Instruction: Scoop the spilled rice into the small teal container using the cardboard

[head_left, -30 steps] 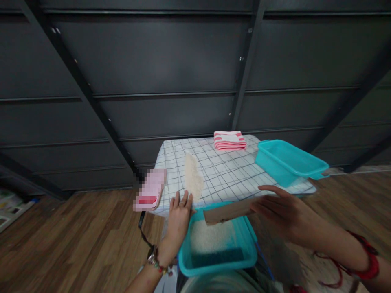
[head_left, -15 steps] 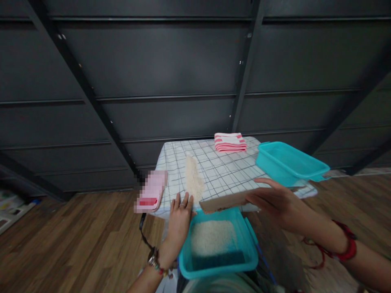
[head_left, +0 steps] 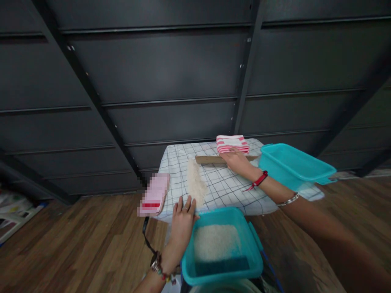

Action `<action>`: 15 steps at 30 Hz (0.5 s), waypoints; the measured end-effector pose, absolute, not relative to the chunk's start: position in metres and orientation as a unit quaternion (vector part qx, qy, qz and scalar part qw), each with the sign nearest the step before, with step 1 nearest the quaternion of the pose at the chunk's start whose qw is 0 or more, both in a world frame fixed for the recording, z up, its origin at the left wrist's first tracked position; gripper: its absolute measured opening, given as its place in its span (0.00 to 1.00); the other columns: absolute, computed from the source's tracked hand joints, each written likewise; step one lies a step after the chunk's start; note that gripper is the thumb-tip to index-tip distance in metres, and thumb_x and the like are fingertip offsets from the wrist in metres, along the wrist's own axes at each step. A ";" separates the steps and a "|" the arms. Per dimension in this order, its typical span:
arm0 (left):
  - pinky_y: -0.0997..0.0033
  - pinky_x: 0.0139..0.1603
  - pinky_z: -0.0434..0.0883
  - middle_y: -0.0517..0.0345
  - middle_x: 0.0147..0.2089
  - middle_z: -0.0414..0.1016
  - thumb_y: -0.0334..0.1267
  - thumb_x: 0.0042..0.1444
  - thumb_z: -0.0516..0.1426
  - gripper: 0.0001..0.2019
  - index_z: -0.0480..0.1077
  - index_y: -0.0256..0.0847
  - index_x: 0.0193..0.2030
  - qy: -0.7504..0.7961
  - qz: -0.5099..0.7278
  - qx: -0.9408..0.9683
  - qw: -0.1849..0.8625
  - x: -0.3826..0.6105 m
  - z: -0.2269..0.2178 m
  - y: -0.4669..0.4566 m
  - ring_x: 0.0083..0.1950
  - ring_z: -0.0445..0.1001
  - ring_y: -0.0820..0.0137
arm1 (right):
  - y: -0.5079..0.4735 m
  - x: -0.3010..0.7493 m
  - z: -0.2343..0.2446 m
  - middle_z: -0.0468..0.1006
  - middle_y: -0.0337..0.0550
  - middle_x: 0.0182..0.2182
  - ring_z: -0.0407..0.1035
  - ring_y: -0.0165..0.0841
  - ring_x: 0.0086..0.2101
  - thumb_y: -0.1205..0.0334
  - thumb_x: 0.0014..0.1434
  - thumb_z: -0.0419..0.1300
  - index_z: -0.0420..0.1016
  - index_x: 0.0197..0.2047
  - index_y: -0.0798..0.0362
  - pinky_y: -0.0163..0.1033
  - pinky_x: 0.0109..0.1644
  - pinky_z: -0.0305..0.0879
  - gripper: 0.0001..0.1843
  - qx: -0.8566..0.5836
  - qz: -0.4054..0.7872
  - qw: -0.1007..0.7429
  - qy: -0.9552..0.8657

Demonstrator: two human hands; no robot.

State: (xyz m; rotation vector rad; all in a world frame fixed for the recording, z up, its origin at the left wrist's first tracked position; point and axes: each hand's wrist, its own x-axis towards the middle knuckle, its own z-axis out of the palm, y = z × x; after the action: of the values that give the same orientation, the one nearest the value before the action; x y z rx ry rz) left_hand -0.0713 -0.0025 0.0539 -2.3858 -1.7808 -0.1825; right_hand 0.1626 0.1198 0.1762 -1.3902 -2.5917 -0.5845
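My right hand (head_left: 238,162) grips a long brown strip that looks like cardboard (head_left: 210,160), held across the far part of the table. Its left end is close to the far end of a band of rice (head_left: 195,183) on the checked cloth (head_left: 226,189). My left hand (head_left: 183,217) lies with fingers stretched at the table's front edge, near the band's close end, its thumb by the rim of a turquoise tub (head_left: 221,274). Inside this tub is a heap of rice (head_left: 216,242).
A second turquoise tub (head_left: 297,162) stands at the table's right end. A folded red-and-white towel (head_left: 232,143) lies at the back, just beyond my right hand. On the left edge is a pink, blurred-out flat object (head_left: 155,193). Dark metal panels (head_left: 171,69) rise behind the table.
My right hand has carried the brown strip from above the near tub to the far side of the table, by the towel. My left hand has stayed at the front edge.
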 end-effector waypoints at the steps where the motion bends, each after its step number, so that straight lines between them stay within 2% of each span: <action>1: 0.48 0.58 0.65 0.47 0.62 0.66 0.33 0.58 0.55 0.23 0.63 0.43 0.61 -0.593 -0.062 -0.799 0.081 -0.072 0.053 -0.002 0.64 0.62 0.50 | 0.123 0.159 0.176 0.79 0.55 0.39 0.72 0.41 0.40 0.79 0.53 0.49 0.73 0.45 0.61 0.44 0.51 0.56 0.19 -0.465 -0.188 0.067 -0.862; 8: 0.47 0.57 0.66 0.46 0.62 0.67 0.34 0.58 0.55 0.23 0.63 0.43 0.61 -0.587 -0.064 -0.802 0.087 -0.073 0.053 -0.002 0.63 0.62 0.50 | 0.114 0.168 0.170 0.80 0.51 0.37 0.72 0.38 0.40 0.80 0.51 0.49 0.73 0.45 0.59 0.44 0.52 0.55 0.20 -0.431 -0.167 0.070 -0.884; 15: 0.48 0.58 0.66 0.46 0.62 0.66 0.33 0.58 0.55 0.23 0.63 0.42 0.61 -0.593 -0.055 -0.800 0.076 -0.070 0.061 -0.004 0.64 0.62 0.50 | 0.111 0.184 0.172 0.80 0.50 0.38 0.72 0.37 0.39 0.79 0.50 0.51 0.73 0.44 0.58 0.45 0.51 0.58 0.19 -0.384 -0.189 0.141 -0.893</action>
State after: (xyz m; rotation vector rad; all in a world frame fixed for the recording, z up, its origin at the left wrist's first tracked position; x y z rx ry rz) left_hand -0.0698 -0.0042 0.0608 -2.3976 -1.7793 -0.1636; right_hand 0.1844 0.1108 0.1724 -1.1082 -2.5791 -0.5445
